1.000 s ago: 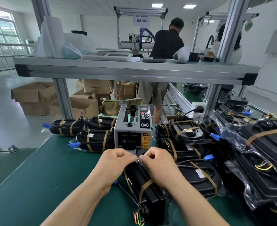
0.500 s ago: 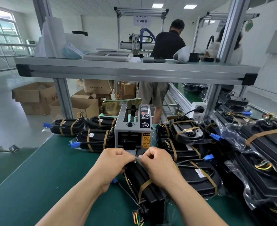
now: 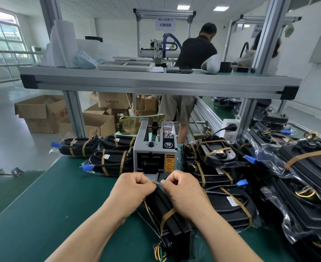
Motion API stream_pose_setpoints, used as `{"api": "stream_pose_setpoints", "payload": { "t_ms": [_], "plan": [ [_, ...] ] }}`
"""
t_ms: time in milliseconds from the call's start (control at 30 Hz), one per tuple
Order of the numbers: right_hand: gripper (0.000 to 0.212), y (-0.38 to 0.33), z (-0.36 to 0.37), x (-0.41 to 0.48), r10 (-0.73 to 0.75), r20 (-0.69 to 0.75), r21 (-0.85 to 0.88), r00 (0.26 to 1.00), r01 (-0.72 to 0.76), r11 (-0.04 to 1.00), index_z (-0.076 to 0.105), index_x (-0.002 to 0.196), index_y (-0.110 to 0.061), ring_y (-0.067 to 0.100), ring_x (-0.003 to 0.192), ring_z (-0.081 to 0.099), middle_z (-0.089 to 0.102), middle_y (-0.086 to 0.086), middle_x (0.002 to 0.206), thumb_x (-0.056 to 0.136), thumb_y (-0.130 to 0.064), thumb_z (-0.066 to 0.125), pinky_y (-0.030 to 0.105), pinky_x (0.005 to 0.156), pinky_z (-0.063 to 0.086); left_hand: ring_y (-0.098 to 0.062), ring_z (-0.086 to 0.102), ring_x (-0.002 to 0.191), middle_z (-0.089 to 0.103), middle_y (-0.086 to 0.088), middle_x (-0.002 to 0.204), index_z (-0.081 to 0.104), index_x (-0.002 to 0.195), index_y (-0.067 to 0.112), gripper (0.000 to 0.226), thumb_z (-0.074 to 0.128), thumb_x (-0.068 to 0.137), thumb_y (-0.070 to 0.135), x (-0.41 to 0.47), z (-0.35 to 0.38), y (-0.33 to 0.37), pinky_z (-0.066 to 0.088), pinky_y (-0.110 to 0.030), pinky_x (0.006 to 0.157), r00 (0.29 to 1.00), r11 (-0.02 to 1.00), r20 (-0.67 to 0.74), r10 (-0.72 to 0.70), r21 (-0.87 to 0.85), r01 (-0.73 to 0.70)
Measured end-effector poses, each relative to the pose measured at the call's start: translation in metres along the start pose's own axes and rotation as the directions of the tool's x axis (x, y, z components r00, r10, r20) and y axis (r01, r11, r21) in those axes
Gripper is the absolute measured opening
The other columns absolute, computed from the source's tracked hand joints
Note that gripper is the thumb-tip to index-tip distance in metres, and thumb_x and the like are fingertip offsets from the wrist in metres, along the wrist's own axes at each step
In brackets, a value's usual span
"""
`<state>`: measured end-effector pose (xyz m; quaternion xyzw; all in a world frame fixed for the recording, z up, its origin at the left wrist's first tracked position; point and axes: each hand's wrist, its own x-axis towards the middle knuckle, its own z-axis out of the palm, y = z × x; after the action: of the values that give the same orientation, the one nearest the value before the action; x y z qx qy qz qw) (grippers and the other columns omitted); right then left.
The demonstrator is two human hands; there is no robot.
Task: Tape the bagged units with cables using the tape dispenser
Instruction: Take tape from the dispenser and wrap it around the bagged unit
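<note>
Head view, near centre: black bagged unit (image 3: pixel 162 203) lying lengthwise on the green bench mat (image 3: pixel 42 205), its far end just short of the tape dispenser (image 3: pixel 154 154), with a brown tape band (image 3: pixel 167 217) across its middle and coloured wires (image 3: pixel 158 252) curling out at the near end. Left hand (image 3: pixel 133 190) and right hand (image 3: pixel 182 193) side by side over that far end, fingers curled, thumb and fingertips pinching at its top edge. Impossible to tell whether film or tape between them, with the knuckles covering the spot and the foot of the dispenser's outlet. Left of the dispenser, three taped units (image 3: pixel 110 163) with blue connectors (image 3: pixel 86 167). To the right, a crowded pile of more units (image 3: pixel 229 203), touching the held one. Beyond, a white socket block (image 3: pixel 229 129) against the frame post. Across the whole width, an aluminium shelf (image 3: pixel 156 82) bearing a phone (image 3: pixel 178 69), cutting off the middle of a person in a black shirt (image 3: pixel 195 50). Far left, cardboard boxes (image 3: pixel 42 114) on the floor.
</note>
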<state>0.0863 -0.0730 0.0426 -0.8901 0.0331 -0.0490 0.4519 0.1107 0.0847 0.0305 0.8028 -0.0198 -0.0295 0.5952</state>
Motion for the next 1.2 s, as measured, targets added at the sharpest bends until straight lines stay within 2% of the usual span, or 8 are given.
{"api": "stream_pose_setpoints", "payload": {
  "t_ms": [67, 233, 367, 433, 533, 733, 1033, 1200],
  "plan": [
    [0.023, 0.0002, 0.0001, 0.0001, 0.005, 0.001, 0.01, 1.0, -0.005, 1.0, 0.059, 0.073, -0.023, 0.008, 0.07, 0.056, 0.064, -0.005, 0.077, 0.093, -0.033, 0.062, 0.023, 0.057, 0.039, -0.016, 0.059, 0.065, 0.065, -0.003, 0.065, 0.068, 0.062, 0.012, 0.019, 0.075, 0.08, 0.016, 0.0003, -0.0005, -0.0018, 0.058, -0.043, 0.073, 1.0, 1.0, -0.005, 0.015, 0.009, -0.015],
    [0.023, 0.0, 0.0018, 0.0008, 0.003, 0.007, 0.021, 1.0, -0.003, 1.0, 0.059, 0.074, -0.022, 0.01, 0.071, 0.056, 0.064, -0.003, 0.078, 0.094, -0.032, 0.062, 0.025, 0.06, 0.044, -0.004, 0.054, 0.056, 0.062, 0.005, 0.059, 0.07, 0.067, 0.013, 0.015, 0.073, 0.081, 0.015, 0.0005, -0.0005, -0.0035, 0.047, -0.02, 0.055, 1.0, 0.999, 0.001, 0.029, -0.017, -0.029],
    [0.023, 0.0008, 0.0019, 0.0008, -0.002, 0.001, 0.014, 1.0, 0.002, 1.0, 0.059, 0.073, -0.023, 0.01, 0.073, 0.057, 0.064, -0.004, 0.079, 0.094, -0.032, 0.061, 0.025, 0.062, 0.045, -0.019, 0.05, 0.062, 0.062, -0.005, 0.066, 0.07, 0.069, 0.008, 0.016, 0.074, 0.079, 0.021, -0.0005, -0.0025, -0.0008, 0.044, -0.034, 0.063, 1.0, 0.997, 0.019, -0.003, -0.083, 0.005],
    [0.023, 0.0013, 0.002, 0.001, -0.001, -0.002, 0.015, 1.0, 0.001, 1.0, 0.059, 0.073, -0.022, 0.01, 0.073, 0.057, 0.065, -0.004, 0.078, 0.094, -0.032, 0.061, 0.025, 0.062, 0.045, -0.02, 0.046, 0.062, 0.06, -0.007, 0.066, 0.07, 0.069, 0.008, 0.017, 0.073, 0.082, 0.019, -0.0004, -0.0033, -0.0006, 0.042, -0.036, 0.063, 1.0, 0.996, 0.022, -0.01, -0.093, 0.012],
    [0.023, 0.0013, 0.0029, 0.0008, -0.011, -0.009, 0.011, 1.0, 0.011, 1.0, 0.058, 0.072, -0.023, 0.009, 0.071, 0.055, 0.064, -0.005, 0.077, 0.093, -0.032, 0.062, 0.023, 0.059, 0.042, -0.014, 0.042, 0.054, 0.055, 0.001, 0.058, 0.07, 0.065, 0.012, 0.019, 0.072, 0.084, 0.017, -0.0011, -0.0018, -0.002, 0.037, -0.027, 0.053, 1.0, 0.998, 0.015, -0.005, -0.057, 0.006],
    [0.023, 0.0007, 0.0038, 0.0008, -0.02, -0.01, -0.002, 1.0, 0.02, 1.0, 0.058, 0.073, -0.024, 0.008, 0.073, 0.057, 0.064, -0.006, 0.079, 0.093, -0.033, 0.062, 0.023, 0.058, 0.041, 0.0, 0.056, 0.055, 0.065, 0.004, 0.06, 0.071, 0.067, 0.008, 0.017, 0.073, 0.082, 0.014, -0.0007, 0.0017, -0.0028, 0.046, -0.011, 0.052, 0.999, 0.998, -0.024, 0.045, -0.041, -0.046],
    [0.024, 0.0006, 0.0046, -0.0001, -0.018, -0.001, 0.006, 1.0, 0.018, 1.0, 0.057, 0.073, -0.024, 0.01, 0.073, 0.057, 0.063, -0.005, 0.079, 0.095, -0.034, 0.062, 0.025, 0.062, 0.044, -0.007, 0.047, 0.053, 0.057, 0.005, 0.057, 0.069, 0.066, 0.013, 0.014, 0.076, 0.078, 0.016, -0.0021, 0.0009, -0.0055, 0.044, -0.025, 0.054, 0.997, 0.998, -0.041, 0.063, 0.029, -0.062],
    [0.025, -0.0001, 0.0054, 0.0001, -0.023, 0.007, 0.005, 1.0, 0.023, 1.0, 0.056, 0.071, -0.025, 0.009, 0.068, 0.054, 0.061, -0.006, 0.074, 0.094, -0.033, 0.062, 0.024, 0.058, 0.04, -0.009, 0.041, 0.044, 0.049, 0.009, 0.049, 0.068, 0.067, 0.019, 0.013, 0.077, 0.076, 0.02, -0.0018, -0.0016, -0.0042, 0.042, -0.032, 0.052, 0.996, 0.993, -0.035, 0.076, 0.096, -0.073]
  ]
}}
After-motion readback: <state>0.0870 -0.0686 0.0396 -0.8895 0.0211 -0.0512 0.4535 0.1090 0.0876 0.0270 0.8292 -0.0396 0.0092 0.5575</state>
